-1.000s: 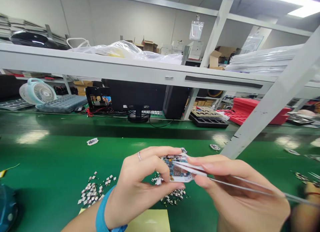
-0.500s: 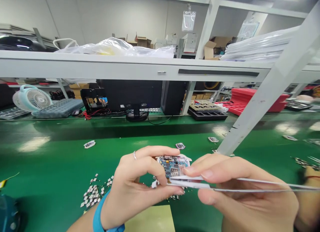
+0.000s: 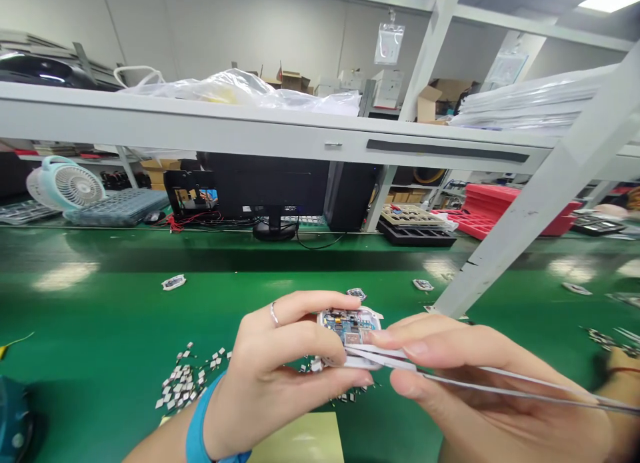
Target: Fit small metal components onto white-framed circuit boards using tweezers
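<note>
My left hand [image 3: 287, 356], with a ring and a blue wristband, grips a small white-framed watch housing with an open circuit board [image 3: 345, 322] in it. Its fingers cover the left edge and thumb supports it from below. My right hand [image 3: 480, 383] holds a pair of white-tipped tweezers [image 3: 400, 358] between thumb and fingers. The tweezer tips reach the lower part of the board, beside my left index fingertip. Whether they pinch anything there, I cannot make out. Beneath my left hand lies a heap of small white square parts [image 3: 183, 385] with dark leads.
Similar white-framed housings lie about the green bench, one at left [image 3: 173, 282] and one at right [image 3: 423, 285]. A slanted white post [image 3: 500, 250] rises at right. A yellow sheet [image 3: 300, 440] lies near the front. Behind stand a monitor [image 3: 275, 190] and a fan [image 3: 70, 183].
The tweezers now slant more and their tips sit slightly further right along the board's lower edge. The housing is tipped a little differently. The camera view has tilted slightly.
</note>
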A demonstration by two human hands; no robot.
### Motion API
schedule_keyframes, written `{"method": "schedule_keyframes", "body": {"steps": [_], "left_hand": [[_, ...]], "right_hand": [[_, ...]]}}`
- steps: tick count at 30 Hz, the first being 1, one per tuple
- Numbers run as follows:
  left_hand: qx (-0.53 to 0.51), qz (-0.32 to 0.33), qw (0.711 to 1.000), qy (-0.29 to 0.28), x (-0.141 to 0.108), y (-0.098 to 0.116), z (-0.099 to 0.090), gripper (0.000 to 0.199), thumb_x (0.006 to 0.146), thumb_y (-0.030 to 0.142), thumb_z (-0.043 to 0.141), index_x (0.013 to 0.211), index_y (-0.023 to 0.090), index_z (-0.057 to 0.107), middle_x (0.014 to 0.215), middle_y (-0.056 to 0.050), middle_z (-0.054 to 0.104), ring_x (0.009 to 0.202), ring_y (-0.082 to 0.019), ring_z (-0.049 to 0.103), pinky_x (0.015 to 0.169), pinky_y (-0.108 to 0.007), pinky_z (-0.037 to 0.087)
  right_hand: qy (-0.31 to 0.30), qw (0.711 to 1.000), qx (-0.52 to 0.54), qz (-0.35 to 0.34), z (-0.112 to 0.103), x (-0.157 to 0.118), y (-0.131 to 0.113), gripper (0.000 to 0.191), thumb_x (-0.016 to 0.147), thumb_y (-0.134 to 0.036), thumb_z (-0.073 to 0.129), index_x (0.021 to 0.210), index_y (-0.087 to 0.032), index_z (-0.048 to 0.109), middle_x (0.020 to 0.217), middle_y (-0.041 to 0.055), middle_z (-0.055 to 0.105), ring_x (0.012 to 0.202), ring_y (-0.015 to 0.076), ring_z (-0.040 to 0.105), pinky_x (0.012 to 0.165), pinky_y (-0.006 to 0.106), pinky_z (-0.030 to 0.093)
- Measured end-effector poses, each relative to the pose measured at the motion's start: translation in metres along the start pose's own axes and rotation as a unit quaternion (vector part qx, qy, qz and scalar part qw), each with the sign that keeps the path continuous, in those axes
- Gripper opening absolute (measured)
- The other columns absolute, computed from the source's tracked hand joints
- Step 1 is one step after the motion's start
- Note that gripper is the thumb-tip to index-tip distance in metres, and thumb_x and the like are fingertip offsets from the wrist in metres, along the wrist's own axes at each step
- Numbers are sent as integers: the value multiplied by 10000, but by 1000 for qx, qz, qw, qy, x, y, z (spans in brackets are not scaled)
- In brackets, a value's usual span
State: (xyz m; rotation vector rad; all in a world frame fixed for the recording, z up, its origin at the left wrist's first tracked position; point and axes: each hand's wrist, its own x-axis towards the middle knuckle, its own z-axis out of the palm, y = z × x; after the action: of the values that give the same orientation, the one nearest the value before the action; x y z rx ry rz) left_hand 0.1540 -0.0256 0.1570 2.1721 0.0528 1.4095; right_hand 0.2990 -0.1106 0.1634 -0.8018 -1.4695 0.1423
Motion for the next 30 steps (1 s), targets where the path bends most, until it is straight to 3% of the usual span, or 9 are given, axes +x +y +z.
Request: {"method": "schedule_keyframes", "body": {"steps": [9, 13, 18, 30], "left_hand": [[9, 11, 999, 36, 2, -1, 0, 251, 551, 191, 765, 702, 154, 569, 832, -43, 669, 807, -174, 638, 690, -212, 549], [5, 22, 999, 49, 3, -1, 0, 248, 555, 222, 762, 704, 152, 577, 817, -55, 675, 768, -175, 647, 659, -211, 554], [-1, 19, 999, 46, 3, 0, -1, 240, 556, 221, 761, 710, 152, 590, 836, -64, 676, 758, -177, 648, 648, -213, 552], [-6, 11, 999, 48, 5, 4, -1, 228, 544, 208, 765, 691, 151, 602, 841, -67, 677, 753, -180, 649, 652, -221, 555]], "right_hand": [[-52, 998, -29, 0, -10, 13, -11, 211, 653, -102, 687, 822, -226, 666, 764, 17, 679, 682, 178, 647, 595, 241, 561], [-96, 994, -32, -31, -12, 12, -10, 151, 745, -166, 613, 867, -236, 666, 770, 34, 681, 706, 193, 650, 606, 263, 561], [-68, 996, -41, -50, -8, 1, -2, 178, 787, -179, 569, 914, -278, 645, 807, 17, 680, 774, 162, 640, 644, 220, 548], [-50, 993, -57, -85, -4, -3, 2, 199, 765, -199, 588, 934, -289, 642, 802, -11, 678, 710, 152, 641, 635, 219, 542]]}}
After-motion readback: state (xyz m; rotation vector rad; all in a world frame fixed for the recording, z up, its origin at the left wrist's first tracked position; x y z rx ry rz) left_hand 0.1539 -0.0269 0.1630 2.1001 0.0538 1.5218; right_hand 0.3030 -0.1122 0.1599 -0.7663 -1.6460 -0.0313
